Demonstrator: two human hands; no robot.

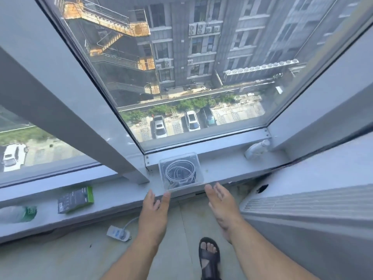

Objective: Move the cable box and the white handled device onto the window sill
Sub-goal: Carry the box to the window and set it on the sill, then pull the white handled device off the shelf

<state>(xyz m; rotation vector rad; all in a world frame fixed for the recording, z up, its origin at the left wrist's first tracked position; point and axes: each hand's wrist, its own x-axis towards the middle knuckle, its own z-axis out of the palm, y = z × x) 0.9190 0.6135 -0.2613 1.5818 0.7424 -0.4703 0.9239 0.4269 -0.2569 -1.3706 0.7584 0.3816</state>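
We stand at a big window, high above a car park and tall gray buildings. A long gray window sill (125,194) runs under the glass, and the floor below it is gray too.

Far left on the sill lies one clear bottle (17,214) with a green label. Next to it sits one dark and green box (75,199); its writing is too small to read. On the floor lies one white plug strip (119,233) with its cord.

In the middle of the sill sits one clear cable box (180,171) with coiled cables inside. Our left hand (154,211) is open, and a fingertip touches the box's front corner. Our right hand (222,205) is open too, just beside the box, holding nothing.

At the right end of the sill lies one white handled device (257,151). One foot in a black sandal (209,257) stands on the floor.
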